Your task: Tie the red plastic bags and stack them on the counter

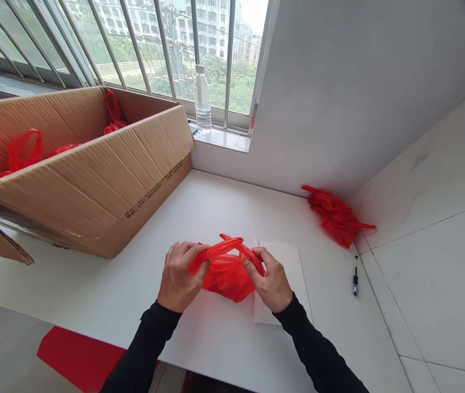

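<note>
A red plastic bag (229,281) rests on the white table in front of me, its handles raised and crossed over each other. My left hand (183,273) pinches one handle between thumb and fingers. On the other side, my right hand (271,277) grips the second handle the same way. What lies inside the bag is hidden by the red plastic. Partly under the bag and my right hand is a white sheet or pad (287,267), flat on the table.
At left stands a large open cardboard box (105,185) holding several red bags (25,152). Another red bag (336,215) lies against the back right corner, with a black pen (355,282) nearer me. A water bottle (202,101) stands on the window sill. A red stool (82,357) shows below the table.
</note>
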`<state>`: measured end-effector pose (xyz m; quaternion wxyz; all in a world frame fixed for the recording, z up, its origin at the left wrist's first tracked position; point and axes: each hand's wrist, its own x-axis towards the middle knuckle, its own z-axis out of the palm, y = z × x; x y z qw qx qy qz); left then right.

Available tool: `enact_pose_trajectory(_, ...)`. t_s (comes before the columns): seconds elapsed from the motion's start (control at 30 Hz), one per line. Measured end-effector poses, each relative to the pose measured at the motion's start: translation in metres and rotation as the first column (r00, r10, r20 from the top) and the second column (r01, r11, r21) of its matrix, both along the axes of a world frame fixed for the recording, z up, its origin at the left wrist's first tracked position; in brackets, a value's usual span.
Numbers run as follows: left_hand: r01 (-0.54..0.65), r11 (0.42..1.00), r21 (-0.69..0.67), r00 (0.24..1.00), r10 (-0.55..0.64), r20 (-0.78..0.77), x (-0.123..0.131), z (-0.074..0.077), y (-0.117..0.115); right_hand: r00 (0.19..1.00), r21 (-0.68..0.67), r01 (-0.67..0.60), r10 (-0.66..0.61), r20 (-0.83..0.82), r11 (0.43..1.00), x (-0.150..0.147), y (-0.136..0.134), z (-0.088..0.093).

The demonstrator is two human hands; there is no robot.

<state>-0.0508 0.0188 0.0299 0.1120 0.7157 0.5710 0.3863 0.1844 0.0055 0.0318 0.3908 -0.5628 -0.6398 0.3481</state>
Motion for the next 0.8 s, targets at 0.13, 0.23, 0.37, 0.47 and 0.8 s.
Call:
enact_pose_trajectory(0.13, -0.281, 0.955, 0.092, 0.953, 0.267, 0.141, -0.003, 0.01, -0.006, 0.973, 0.211, 0.226, -0.231, -0.002, 0.951, -0.004, -0.011, 0.011)
enact_pose_trajectory(0.23, -0.331, 0.943, 0.021, 0.928, 0.322, 0.189, -0.007, 0.019, -0.018, 0.985, 0.488, 0.118, -0.165, 0.054, 0.865, -0.017, -0.021, 0.024)
enact_pose_trajectory(0.37, -0.167, 0.96, -0.225, 0.812, 0.263, 0.52, -0.01, 0.031, -0.029, 0.889, 0.433, -0.328, 0.12, 0.442, 0.84, -0.041, -0.016, 0.03)
enact_pose_trajectory(0.47, 0.033, 0.94, -0.34, 0.547, 0.268, 0.793, -0.016, 0.037, -0.03, 0.764, 0.256, -0.383, 0.148, 0.629, 0.888, -0.045, -0.009, 0.023)
enact_pose_trajectory(0.8, 0.184, 0.807, -0.561, 0.747, 0.256, 0.614, -0.025, 0.042, -0.036, 0.694, 0.029, -0.298, 0.196, 0.693, 0.954, -0.03, -0.001, 0.034)
